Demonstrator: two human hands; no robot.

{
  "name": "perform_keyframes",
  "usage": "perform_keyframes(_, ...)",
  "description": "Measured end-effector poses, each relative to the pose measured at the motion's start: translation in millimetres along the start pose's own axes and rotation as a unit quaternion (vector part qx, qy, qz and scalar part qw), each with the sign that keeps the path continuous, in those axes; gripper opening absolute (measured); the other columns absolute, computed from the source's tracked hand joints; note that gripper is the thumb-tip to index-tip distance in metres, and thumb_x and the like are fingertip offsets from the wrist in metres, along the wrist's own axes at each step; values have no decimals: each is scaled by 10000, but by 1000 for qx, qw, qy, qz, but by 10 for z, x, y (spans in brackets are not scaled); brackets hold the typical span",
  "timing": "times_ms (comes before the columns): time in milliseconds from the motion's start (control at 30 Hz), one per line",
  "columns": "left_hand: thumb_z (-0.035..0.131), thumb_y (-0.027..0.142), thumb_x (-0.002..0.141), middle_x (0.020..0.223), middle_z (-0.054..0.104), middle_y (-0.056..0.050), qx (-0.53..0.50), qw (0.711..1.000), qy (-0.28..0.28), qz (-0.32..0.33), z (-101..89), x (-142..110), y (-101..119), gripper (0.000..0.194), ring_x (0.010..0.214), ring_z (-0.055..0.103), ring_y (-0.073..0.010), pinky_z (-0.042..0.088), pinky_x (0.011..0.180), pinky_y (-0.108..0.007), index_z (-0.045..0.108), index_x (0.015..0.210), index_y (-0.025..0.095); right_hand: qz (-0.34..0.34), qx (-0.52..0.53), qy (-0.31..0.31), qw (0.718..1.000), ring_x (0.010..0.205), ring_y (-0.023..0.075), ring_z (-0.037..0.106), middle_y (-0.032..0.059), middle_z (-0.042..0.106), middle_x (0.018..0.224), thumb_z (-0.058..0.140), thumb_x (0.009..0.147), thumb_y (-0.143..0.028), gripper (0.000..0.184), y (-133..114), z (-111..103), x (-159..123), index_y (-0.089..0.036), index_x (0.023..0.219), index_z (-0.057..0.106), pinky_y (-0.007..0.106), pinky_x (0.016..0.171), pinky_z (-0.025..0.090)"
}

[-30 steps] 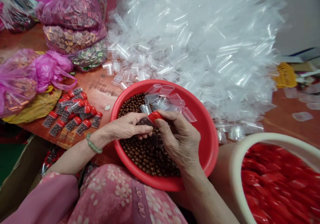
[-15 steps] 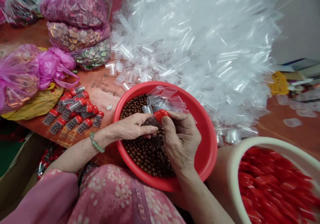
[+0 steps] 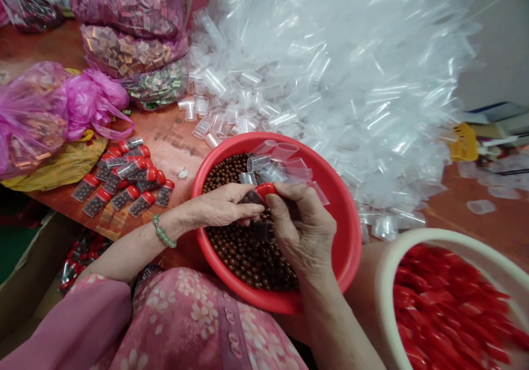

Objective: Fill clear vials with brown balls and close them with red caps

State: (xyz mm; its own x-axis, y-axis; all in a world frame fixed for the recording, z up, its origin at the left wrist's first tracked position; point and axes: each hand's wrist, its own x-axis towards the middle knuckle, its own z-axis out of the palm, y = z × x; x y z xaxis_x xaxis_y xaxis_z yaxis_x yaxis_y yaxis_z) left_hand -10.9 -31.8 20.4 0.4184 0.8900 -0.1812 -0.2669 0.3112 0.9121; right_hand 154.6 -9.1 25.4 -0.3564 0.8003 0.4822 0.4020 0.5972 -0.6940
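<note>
Between my hands, above a red basin [image 3: 356,248], is a small clear container [image 3: 250,197] with dark contents and a red cap [image 3: 266,188] on its right end. My left hand [image 3: 217,207] grips the container's body between thumb and fingers. The thumb and fingers of my right hand [image 3: 306,229] are closed on the cap. Below them, the basin holds many round brown balls [image 3: 248,262]. Several empty clear tubes [image 3: 285,150] lie at the basin's back right. Another clear tube [image 3: 262,231] shows by my right palm, partly hidden.
A large heap of clear tubes [image 3: 330,72] covers the table behind the basin. Capped, filled containers [image 3: 124,174] lie on the left, near pink bags [image 3: 95,100]. A cream bucket [image 3: 386,282] of red caps stands at right. An open box [image 3: 28,293] sits lower left.
The view has shifted slightly. Both hands stay on the same container and cap, with only a small movement of the fingers.
</note>
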Motion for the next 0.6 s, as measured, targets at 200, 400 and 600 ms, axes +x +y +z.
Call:
perform_keyframes(200, 661, 278, 846, 667, 538, 43, 6, 1000, -18, -15, -8, -11, 18, 187, 594, 498, -73, 407, 604, -230, 541, 817, 139, -52, -43, -43, 997, 820, 199, 703, 29, 733, 919, 633, 871, -205, 139, 29, -93, 28, -259, 995, 663, 351, 739, 581)
perform_keyframes(400, 767, 400, 752, 693, 549, 27, -58, 998, -16, -12, -18, -29, 2, 330, 630, 492, -81, 387, 610, -233, 578, 787, 132, -152, -140, -86, 975, 956, 313, 675, 141, 693, 1073, 756, 729, -537, 610, 19, -73, 22, -209, 1206, 564, 467, 780, 574)
perform_keyframes(600, 833, 392, 677, 665, 561, 37, -133, 991, -19, -20, 9, 4, -36, 383, 608, 512, -73, 408, 604, -224, 575, 781, 128, -178, -233, -74, 953, 968, 331, 652, 171, 665, 1084, 687, 775, -462, 708, -6, 53, -30, -158, 1355, 418, 467, 760, 538)
